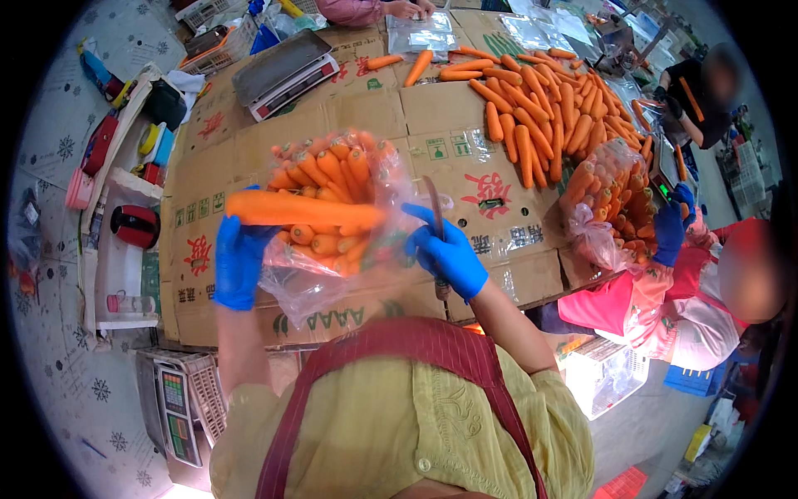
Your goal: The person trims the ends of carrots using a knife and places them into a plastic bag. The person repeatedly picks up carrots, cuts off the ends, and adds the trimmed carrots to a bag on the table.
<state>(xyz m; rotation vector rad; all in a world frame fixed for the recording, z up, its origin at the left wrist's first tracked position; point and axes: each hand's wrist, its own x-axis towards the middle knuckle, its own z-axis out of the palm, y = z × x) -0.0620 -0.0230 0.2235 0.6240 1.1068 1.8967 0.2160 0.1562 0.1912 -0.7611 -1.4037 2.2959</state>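
Blue gloves cover both of my hands. My left hand [240, 259] grips the thick end of a large carrot [299, 209], held level above an open clear plastic bag [305, 296]. Many carrots [336, 171] fill that bag, stacked with their ends facing up and toward me. In my right hand [446, 252] is a knife [434, 199], its curved blade pointing away from me and its handle below my fist. The index finger of that hand stretches toward the carrot's thin end. Whether the finger touches the carrot cannot be told.
Flattened cardboard [368, 118] covers the table. Loose carrots [542, 112] are heaped at the back right. A weighing scale [283, 72] stands at the back left. A co-worker at right handles another bag of carrots [614, 199]. A shelf [118, 262] borders the left side.
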